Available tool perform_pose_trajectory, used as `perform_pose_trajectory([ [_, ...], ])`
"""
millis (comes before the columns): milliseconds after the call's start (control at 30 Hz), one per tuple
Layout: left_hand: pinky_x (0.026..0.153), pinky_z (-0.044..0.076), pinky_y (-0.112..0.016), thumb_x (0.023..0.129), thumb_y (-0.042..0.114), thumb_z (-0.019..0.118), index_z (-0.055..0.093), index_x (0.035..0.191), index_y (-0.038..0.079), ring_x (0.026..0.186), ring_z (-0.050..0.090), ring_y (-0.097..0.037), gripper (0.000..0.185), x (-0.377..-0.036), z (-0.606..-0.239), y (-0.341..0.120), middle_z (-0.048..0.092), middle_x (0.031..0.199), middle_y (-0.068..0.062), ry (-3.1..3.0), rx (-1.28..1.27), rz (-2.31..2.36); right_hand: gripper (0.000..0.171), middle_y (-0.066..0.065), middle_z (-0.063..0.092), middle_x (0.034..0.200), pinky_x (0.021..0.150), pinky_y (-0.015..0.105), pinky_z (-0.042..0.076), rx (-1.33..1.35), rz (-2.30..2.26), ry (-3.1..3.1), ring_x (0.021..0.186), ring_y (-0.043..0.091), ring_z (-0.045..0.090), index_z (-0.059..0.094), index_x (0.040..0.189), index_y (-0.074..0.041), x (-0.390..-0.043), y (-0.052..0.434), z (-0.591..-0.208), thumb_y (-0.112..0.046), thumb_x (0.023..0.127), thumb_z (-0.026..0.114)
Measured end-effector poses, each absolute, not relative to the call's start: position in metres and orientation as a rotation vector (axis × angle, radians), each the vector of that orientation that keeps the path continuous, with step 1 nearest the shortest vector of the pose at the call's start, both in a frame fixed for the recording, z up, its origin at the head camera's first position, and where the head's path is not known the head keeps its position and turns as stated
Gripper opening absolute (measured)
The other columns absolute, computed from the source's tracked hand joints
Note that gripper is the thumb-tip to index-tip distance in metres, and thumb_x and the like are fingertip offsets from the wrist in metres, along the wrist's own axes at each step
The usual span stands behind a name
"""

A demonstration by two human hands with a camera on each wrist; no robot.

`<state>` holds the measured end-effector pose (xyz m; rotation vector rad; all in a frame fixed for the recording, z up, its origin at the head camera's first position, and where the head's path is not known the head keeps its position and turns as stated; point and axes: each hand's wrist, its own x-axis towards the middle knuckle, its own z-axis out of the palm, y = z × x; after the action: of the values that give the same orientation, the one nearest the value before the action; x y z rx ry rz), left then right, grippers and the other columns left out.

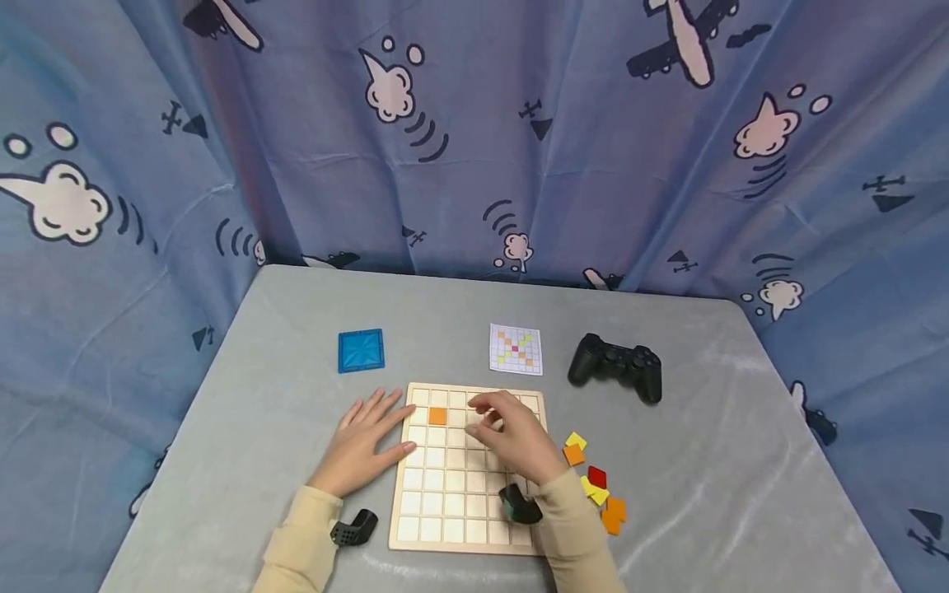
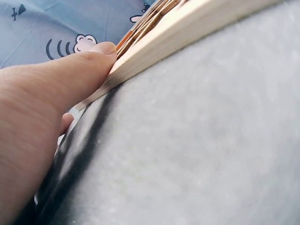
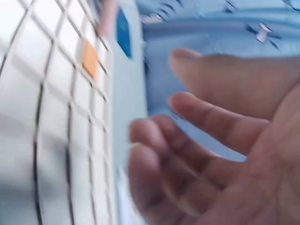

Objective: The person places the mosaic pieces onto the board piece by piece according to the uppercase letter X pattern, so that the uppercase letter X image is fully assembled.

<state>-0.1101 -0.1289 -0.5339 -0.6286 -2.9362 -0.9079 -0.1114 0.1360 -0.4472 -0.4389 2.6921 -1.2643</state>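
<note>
Hands: left hand [image 1: 365, 441] spread flat against wooden grid board [image 1: 452, 511], right hand [image 1: 511, 436] loosely open above it.

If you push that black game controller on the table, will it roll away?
Probably not. The controller rests on two handles and looks lumpy rather than round, so it should slide or turn, not roll. The grey cloth under it looks soft, so it may drag a bit.

— What's lying past the board?
— A blue square tile [image 1: 361, 351], a pattern card [image 1: 515, 348] and a black game controller [image 1: 615, 366], all well apart on the grey surface [image 1: 741, 461].
— And behind?
— A blue curtain [image 1: 474, 140] printed with planes.
</note>
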Motion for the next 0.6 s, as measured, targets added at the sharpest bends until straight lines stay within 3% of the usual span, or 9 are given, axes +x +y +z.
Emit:
perform_pose_trajectory([
  [300,0.118,0.010,-0.049,0.090,0.053,0.058,0.046,0.144,0.026,0.146,0.019,-0.026,0.062,-0.110,-0.537,-0.131,0.031,0.156,-0.001,-2.915,-0.654,-0.904,0.031,0.004,0.061,0.101,0.068,0.024,0.050,0.134,-1.054,2.806,0.084,0.011,0.056,0.064,0.116,-0.007,-0.047,0.217,-0.446,-0.018,0.087,0.071],
  [400,0.118,0.010,-0.049,0.090,0.053,0.059,0.046,0.144,0.026,0.146,0.020,-0.026,0.062,-0.109,-0.538,-0.130,0.032,0.156,-0.002,-2.919,-0.650,-0.915,0.033,0.007,0.062,0.106,0.068,0.025,0.052,0.325,-0.967,2.757,0.086,0.014,0.057,0.063,0.117,-0.005,-0.028,0.237,-0.450,-0.019,0.088,0.070],
  [600,0.118,0.010,-0.050,0.090,0.054,0.058,0.046,0.144,0.026,0.146,0.020,-0.027,0.062,-0.111,-0.539,-0.129,0.032,0.155,-0.002,-2.911,-0.641,-0.902,0.043,0.017,0.058,0.113,0.081,0.042,0.054,0.474,-0.776,2.692,0.092,0.023,0.060,0.058,0.120,0.002,-0.013,0.266,-0.459,-0.021,0.087,0.071],
])
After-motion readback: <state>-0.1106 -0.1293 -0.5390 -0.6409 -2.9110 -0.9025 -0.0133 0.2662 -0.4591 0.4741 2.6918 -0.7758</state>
